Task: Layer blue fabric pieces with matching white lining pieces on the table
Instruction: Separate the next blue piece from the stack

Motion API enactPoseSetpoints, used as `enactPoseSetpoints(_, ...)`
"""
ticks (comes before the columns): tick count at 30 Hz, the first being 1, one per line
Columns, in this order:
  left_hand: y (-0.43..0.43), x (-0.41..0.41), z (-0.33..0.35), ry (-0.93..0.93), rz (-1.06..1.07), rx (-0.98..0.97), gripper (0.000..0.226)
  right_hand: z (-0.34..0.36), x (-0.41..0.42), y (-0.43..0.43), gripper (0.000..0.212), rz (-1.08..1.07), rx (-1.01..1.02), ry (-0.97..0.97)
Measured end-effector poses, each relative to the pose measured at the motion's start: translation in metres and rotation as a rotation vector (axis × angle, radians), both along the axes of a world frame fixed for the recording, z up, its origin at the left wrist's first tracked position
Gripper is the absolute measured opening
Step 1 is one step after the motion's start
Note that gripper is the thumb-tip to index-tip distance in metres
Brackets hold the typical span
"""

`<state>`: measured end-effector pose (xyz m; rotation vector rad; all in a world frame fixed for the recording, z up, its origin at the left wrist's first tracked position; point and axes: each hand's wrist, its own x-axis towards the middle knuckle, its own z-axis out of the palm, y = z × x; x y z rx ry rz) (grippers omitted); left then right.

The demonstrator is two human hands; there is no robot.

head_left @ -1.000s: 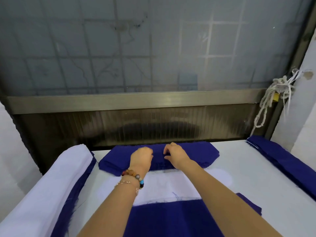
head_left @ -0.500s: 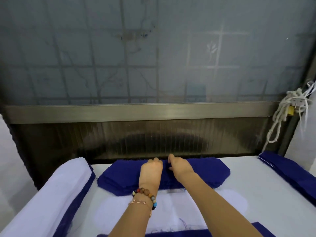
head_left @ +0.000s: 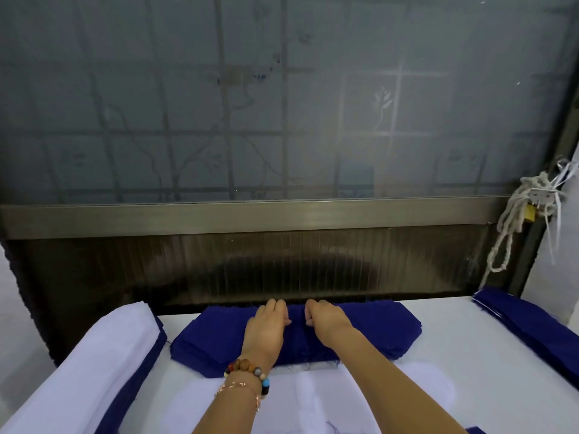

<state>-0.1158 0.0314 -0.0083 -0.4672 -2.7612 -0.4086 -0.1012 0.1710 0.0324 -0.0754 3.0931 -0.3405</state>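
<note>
Side by side at the table's far edge, the left hand [head_left: 268, 327] and right hand [head_left: 327, 319] curl their fingers into a stack of blue pieces [head_left: 376, 327], apparently pinching up its top layer. Just nearer the person, a white lining piece [head_left: 313, 399] lies spread on the table [head_left: 470, 349], not yet covered. With the stack thick, a white pile [head_left: 94, 355] at left and more blue fabric [head_left: 532, 317] at right, much layering seems left.

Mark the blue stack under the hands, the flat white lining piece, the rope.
blue stack [head_left: 385, 324], head view, bare top, right half
white lining piece [head_left: 316, 399], head view, its middle
rope [head_left: 512, 220], head view, hanging strands
</note>
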Motion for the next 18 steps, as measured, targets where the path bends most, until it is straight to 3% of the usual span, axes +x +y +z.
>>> enactPoseSetpoints(7, -0.003, -0.003, -0.005, 0.061, -0.033, -0.026, 0.010, -0.004, -0.002, 0.002, 0.026, 0.046, 0.038, 0.000)
enactPoseSetpoints(11, -0.004, -0.002, -0.007, 0.080, -0.042, 0.019, 0.006, -0.006, -0.002, 0.009, 0.015, 0.060, -0.064, 0.008)
enactPoseSetpoints(15, -0.007, 0.000, -0.010, 0.081, -0.066, 0.189, 0.015, -0.006, -0.002, 0.016, 0.045, 0.081, -0.205, 0.040)
enactPoseSetpoints(18, -0.010, 0.002, -0.011, 0.063, -0.062, 0.333, 0.021, -0.009, -0.002, 0.019, 0.037, 0.098, -0.237, 0.034)
